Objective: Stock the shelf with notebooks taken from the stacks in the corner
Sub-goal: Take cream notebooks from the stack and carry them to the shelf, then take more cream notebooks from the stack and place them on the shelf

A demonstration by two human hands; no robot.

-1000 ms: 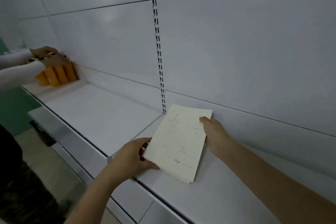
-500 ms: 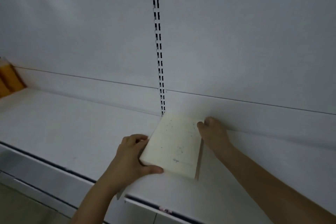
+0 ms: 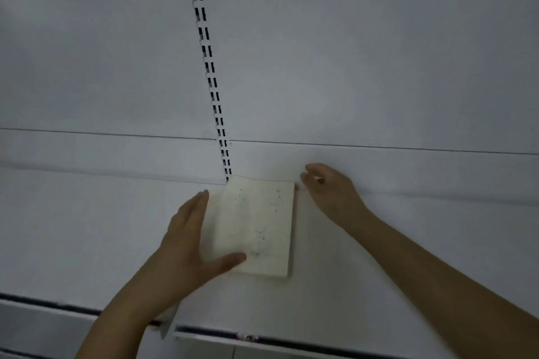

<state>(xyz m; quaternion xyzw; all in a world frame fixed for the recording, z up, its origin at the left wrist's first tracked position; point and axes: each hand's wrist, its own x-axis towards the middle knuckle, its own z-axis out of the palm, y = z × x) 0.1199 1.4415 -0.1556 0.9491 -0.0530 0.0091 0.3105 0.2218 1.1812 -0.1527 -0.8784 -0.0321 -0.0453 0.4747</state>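
Now lying flat on the shelf (image 3: 87, 227), the notebook stack (image 3: 253, 224) is touching the back panel (image 3: 379, 67), long axis running near-to-far. Left hand (image 3: 186, 242) is pressing its left edge with straight fingers; right hand (image 3: 329, 189), loosely curled and empty, is lifting off just right of the far corner.

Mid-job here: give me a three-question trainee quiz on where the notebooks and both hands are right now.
1. True or false: the notebooks lie flat on the shelf.
2. Which hand touches the notebooks? A) left hand B) right hand C) both
3. Fill in: the stack's far edge sits against the back panel, just right of the slotted ____.

Key:
1. True.
2. A: its straight fingers run along the left edge and the thumb lies across the near corner; the right hand is just off the far right corner.
3. Upright.
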